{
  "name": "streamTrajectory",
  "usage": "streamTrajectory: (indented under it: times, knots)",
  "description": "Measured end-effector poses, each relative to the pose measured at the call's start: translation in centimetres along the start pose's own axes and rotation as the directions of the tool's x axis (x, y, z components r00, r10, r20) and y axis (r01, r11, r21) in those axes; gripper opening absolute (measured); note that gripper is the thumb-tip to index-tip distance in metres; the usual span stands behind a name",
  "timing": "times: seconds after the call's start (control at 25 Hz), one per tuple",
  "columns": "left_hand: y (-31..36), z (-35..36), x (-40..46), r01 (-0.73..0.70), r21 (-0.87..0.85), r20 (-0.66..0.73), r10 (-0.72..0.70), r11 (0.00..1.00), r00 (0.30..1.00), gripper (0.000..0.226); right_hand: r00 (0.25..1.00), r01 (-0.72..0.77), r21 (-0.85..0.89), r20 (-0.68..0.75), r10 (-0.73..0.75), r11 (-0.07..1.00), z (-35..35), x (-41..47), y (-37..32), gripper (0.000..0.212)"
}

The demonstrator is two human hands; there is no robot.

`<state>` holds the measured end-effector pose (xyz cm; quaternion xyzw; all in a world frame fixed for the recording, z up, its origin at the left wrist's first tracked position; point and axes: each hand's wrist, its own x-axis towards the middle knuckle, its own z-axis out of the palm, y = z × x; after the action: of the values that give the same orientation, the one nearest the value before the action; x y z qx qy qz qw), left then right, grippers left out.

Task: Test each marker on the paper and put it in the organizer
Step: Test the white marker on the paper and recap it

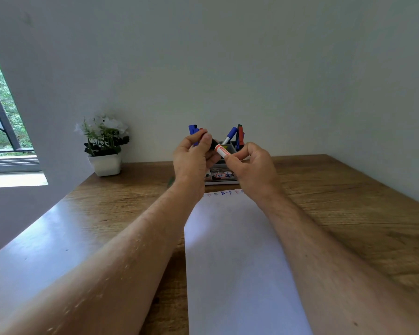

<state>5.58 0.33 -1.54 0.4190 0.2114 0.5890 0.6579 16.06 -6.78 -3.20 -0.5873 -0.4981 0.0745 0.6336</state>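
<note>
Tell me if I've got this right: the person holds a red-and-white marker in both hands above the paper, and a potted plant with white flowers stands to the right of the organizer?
Not quite. The head view shows the potted plant standing to the left of the organizer, near the window. The rest holds: the left hand and right hand hold the red-and-white marker above the paper.

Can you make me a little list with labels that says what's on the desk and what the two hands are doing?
left hand: grips the dark cap end of the marker
right hand: pinches the marker's white and red barrel
marker: held up between both hands, in front of the organizer
organizer: at the back of the desk, blue and red markers standing in it
paper: white sheet, small scribbles along its far edge
plant: white flowers in a white pot, back left
desk: brown wood
</note>
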Motion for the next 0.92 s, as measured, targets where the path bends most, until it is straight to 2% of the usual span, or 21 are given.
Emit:
streamTrajectory:
  times: [0.08, 0.16, 0.28, 0.4, 0.48, 0.72, 0.92]
  knots:
    - [0.3, 0.4, -0.1, -0.023, 0.012, 0.055, 0.023, 1.000, 0.998, 0.025, 1.000, -0.001, 0.033, -0.011, 0.001, 0.999, 0.0, 0.2, -0.2, 0.018]
    - [1.1, 0.5, 0.1, -0.105, 0.036, 0.082, 0.102, 0.994, 0.991, 0.032, 1.000, 0.026, 0.070, 0.007, -0.027, 0.997, 0.0, 0.2, -0.2, 0.017]
    - [2.9, -0.4, 0.8, -0.292, 0.038, -0.002, 0.292, 0.956, 0.956, 0.035, 0.996, 0.083, -0.069, 0.027, -0.081, 0.994, 0.0, -0.1, 0.5, 0.026]
    - [4.1, -0.8, 1.7, -0.500, 0.284, -0.011, 0.525, 0.818, 0.851, 0.036, 0.995, 0.086, -0.156, 0.054, -0.079, 0.984, -0.4, -0.1, 1.2, 0.036]
    - [4.4, -0.2, 2.5, -0.545, 0.409, 0.022, 0.589, 0.732, 0.808, 0.035, 0.991, 0.124, -0.219, 0.084, -0.108, 0.968, -0.4, 0.0, 1.4, 0.039]
    - [4.1, 2.7, 5.8, -0.572, 0.616, 0.189, 0.603, 0.541, 0.775, 0.032, 0.979, 0.197, -0.319, 0.123, -0.166, 0.927, 0.1, 0.4, 2.0, 0.041]
    - [2.8, 3.6, 7.4, -0.452, 0.813, 0.261, 0.464, 0.367, 0.847, 0.033, 0.973, 0.226, -0.356, 0.136, -0.189, 0.907, 0.4, 0.6, 2.2, 0.043]
